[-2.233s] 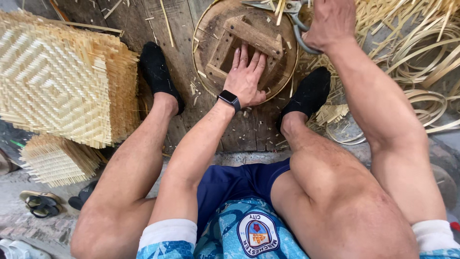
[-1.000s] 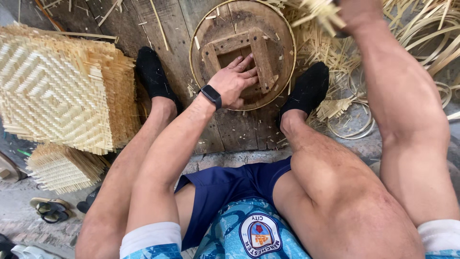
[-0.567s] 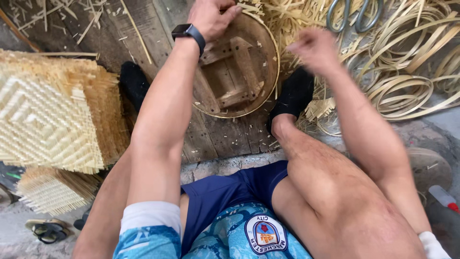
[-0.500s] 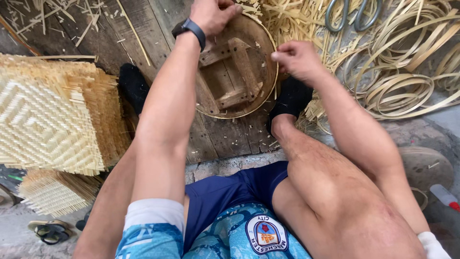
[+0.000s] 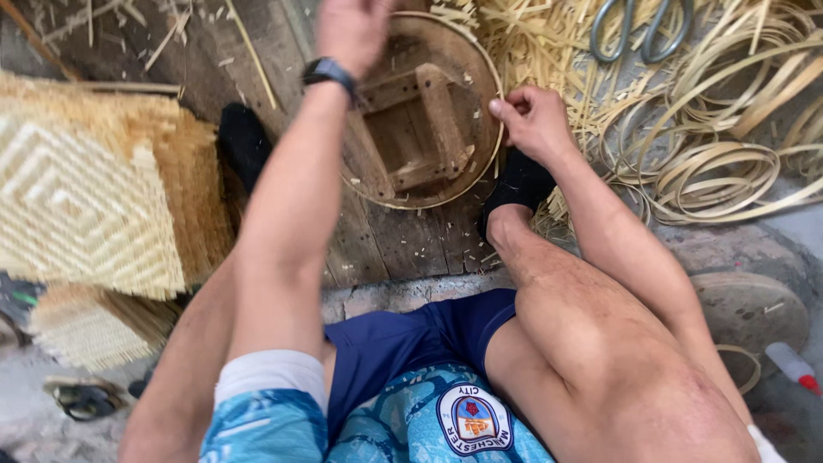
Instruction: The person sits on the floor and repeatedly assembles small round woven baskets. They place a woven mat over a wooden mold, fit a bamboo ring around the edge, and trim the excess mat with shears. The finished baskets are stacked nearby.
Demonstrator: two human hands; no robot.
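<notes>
Left hand (image 5: 353, 30): top centre of frame, blurred, on the far rim of the round wooden form (image 5: 420, 111); fingers look loosely curled, can't tell if it's actually gripping. Dark watch (image 5: 328, 71) on the wrist.
Right hand (image 5: 533, 120): centre-right, fingers closed in a pinch on the form's right edge, apparently on the thin bamboo hoop (image 5: 493, 150) that rims it.
Why two hands: my read — one steadies at the top, one works the rim at the side, so the disc doesn't spin.
Form position: upper centre, on the plank floor (image 5: 386, 240), between the two dark-socked feet, right foot (image 5: 514, 189) just under its lower right edge.
Form orientation: underside up, cross battens showing. Longest batten runs roughly top-to-bottom of frame, tilted slightly left at the top. Disc itself round, so no long axis.
Left of frame: stack of woven bamboo mats (image 5: 86, 197), edges fraying.
Upper right: loose bamboo strips and coiled strips (image 5: 711, 163); scissors (image 5: 639, 26) on top of them, handles toward the top edge.
Lower right: flat round disc (image 5: 754, 309) and a small bottle (image 5: 793, 364).
</notes>
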